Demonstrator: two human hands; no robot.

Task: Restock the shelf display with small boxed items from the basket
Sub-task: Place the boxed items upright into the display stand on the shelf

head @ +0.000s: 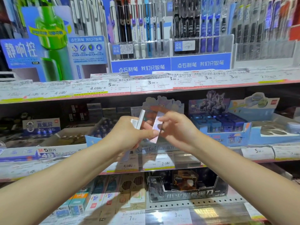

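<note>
Stationery shelves [146,90] with price tags fill the view. Before the middle shelf's pastel display box [164,103], the left hand [129,133] grips white small boxes [140,119], thumb pressed on a pale box [156,127] that the right hand [177,129] pinches by fingertips.

I read "点石制笔 我们只做笔" on the two blue pen-display fronts [140,68], and "静响控" on the blue sign [20,50] at upper left. Price tags [151,82] on the top shelf edge show 5.00, 3.00, 4.01. A lower tag [258,151] reads 5.00; an eraser box [41,125] reads "真集屑".
</note>
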